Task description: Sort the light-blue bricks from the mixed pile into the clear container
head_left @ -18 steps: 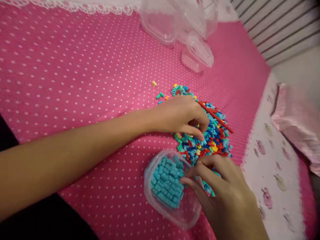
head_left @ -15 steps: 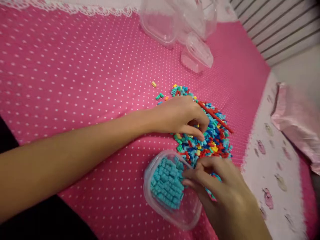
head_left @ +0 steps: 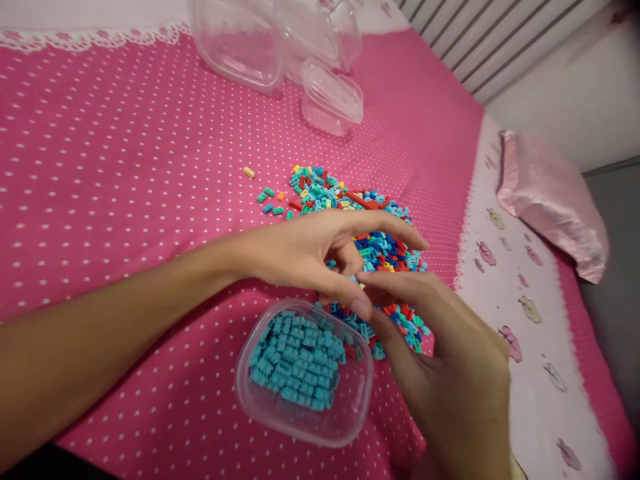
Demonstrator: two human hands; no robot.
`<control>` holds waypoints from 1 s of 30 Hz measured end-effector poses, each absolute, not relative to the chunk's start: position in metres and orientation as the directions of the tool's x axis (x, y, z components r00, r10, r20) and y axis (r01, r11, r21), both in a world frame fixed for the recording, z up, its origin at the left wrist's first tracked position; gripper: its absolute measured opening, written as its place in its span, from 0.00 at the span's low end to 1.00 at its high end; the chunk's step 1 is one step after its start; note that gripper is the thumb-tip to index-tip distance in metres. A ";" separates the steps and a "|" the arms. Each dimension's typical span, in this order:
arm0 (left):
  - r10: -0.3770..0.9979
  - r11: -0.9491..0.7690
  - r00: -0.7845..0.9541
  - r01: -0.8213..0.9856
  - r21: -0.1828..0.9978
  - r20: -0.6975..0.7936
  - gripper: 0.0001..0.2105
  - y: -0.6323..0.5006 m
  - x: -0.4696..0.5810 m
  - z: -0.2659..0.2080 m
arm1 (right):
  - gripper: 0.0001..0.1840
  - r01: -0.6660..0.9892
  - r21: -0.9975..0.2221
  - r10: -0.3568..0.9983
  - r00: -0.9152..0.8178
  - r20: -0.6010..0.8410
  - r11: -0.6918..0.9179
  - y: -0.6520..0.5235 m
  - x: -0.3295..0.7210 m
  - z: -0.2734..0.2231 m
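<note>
My left hand [head_left: 330, 257] hovers over the near side of a pile of small plastic building bricks [head_left: 385, 250]. Its index finger is stretched out, the thumb is apart from it, and the other fingers curl inward. Beside it, my right hand [head_left: 445, 360] has thumb and index finger close together, their tips meeting the left hand's thumb and curled fingers. Whatever lies between those tips is too small and covered to name. Below the hands sits a clear plastic container [head_left: 353, 423] holding rows of turquoise bricks [head_left: 300, 360].
Clear plastic containers [head_left: 333, 100] stand at the back on the pink dotted bedspread [head_left: 150, 147]. A few loose bricks [head_left: 265, 195] lie left of the pile. At right are a pink satin pillow [head_left: 555, 200] and a slatted headboard [head_left: 455, 40].
The view has swung right, so things appear further left. My left hand has lifted from the pile and stretched its index finger. My right hand has left the container's rim and met the left.
</note>
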State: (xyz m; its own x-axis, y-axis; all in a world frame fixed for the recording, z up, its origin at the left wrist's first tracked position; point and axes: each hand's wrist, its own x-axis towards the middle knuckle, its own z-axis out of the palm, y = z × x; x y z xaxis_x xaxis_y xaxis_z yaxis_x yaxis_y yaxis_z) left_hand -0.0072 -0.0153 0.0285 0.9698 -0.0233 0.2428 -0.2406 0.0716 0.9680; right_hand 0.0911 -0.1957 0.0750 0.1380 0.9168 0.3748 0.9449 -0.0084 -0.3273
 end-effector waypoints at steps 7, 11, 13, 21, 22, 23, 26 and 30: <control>-0.146 0.136 0.973 -0.159 0.978 0.179 0.39 -0.020 -0.003 0.023 | 0.08 0.936 -0.353 0.915 0.147 0.375 -0.006 -0.199 0.093 0.078; 0.054 0.010 0.961 -0.271 0.962 0.270 0.30 -0.016 -0.006 0.028 | 0.10 0.930 -0.367 0.992 0.036 0.124 0.012 -0.216 0.106 0.089; 0.239 -0.077 0.905 -0.345 0.936 0.353 0.26 -0.008 -0.008 0.030 | 0.12 0.929 -0.369 0.998 -0.057 -0.029 0.042 -0.225 0.110 0.093; 0.431 -0.216 0.758 -0.440 0.872 0.489 0.20 0.017 -0.007 0.020 | 0.13 0.958 -0.280 0.990 -0.092 -0.110 0.058 -0.232 0.094 0.089; 0.443 -0.225 0.750 -0.437 0.871 0.491 0.19 0.017 -0.007 0.020 | 0.13 0.960 -0.274 0.990 -0.088 -0.108 0.056 -0.232 0.092 0.089; 0.450 -0.234 0.746 -0.433 0.871 0.491 0.18 0.017 -0.007 0.021 | 0.12 0.962 -0.266 0.990 -0.086 -0.110 0.054 -0.232 0.090 0.090; 0.439 -0.256 0.758 -0.409 0.876 0.482 0.16 0.017 -0.007 0.024 | 0.09 0.964 -0.260 0.990 -0.089 -0.109 0.058 -0.233 0.088 0.090; 0.401 -0.241 0.748 -0.471 0.848 0.529 0.18 0.020 -0.005 0.023 | 0.11 0.972 -0.218 0.984 -0.121 -0.129 0.091 -0.234 0.089 0.089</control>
State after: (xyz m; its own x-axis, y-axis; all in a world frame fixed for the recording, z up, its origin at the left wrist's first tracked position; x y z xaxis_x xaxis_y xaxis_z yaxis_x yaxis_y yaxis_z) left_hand -0.0048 0.0197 0.0234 0.7476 0.4010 0.5295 -0.4713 -0.2414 0.8483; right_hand 0.0887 -0.2340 0.0895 -0.1214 0.9841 -0.1294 0.9717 0.0911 -0.2180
